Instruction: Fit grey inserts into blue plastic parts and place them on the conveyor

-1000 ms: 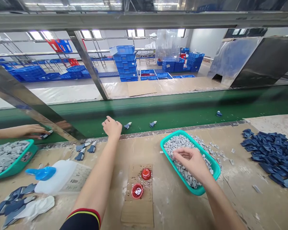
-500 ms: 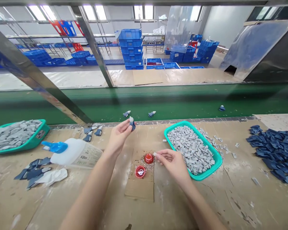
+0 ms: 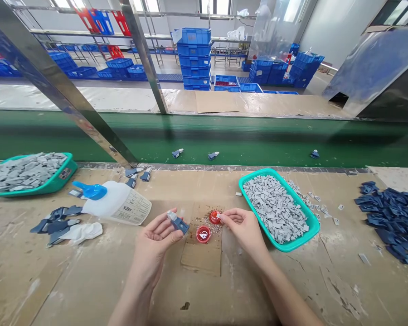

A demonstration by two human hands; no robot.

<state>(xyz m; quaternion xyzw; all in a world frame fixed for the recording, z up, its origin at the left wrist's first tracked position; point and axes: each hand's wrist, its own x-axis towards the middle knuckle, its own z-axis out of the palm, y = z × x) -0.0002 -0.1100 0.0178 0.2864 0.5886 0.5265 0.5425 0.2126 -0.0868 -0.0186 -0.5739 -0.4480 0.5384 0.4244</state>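
Note:
My left hand (image 3: pixel 153 240) is closed on a dark-blue plastic part (image 3: pixel 178 223) with a light-grey piece at its upper end, held tilted between thumb and fingers. A small light-grey plastic piece (image 3: pixel 219 216) is pinched in the fingertips of my right hand (image 3: pixel 243 228), at the far red dish (image 3: pixel 214 218); whether it touches the dish I cannot tell. The near red dish (image 3: pixel 203 234) holds something shiny. Both dishes stand on a speckled cardboard piece (image 3: pixel 201 262). To the right of my right hand is a green basket (image 3: pixel 285 246) full of small grey pieces.
Dark-blue parts (image 3: pixel 391 217) are heaped at the far right. Another green basket (image 3: pixel 59 174) of grey parts stands left, near a white plastic bottle (image 3: pixel 122 203) lying down and a white cloth (image 3: pixel 85 232). Beyond runs a green conveyor belt (image 3: pixel 258 140) carrying several assembled parts.
My left hand has come down and nearer with the blue part, which now lies more tilted. My right hand's grey piece has moved from beside the far red dish to over it. The view has shifted slightly.

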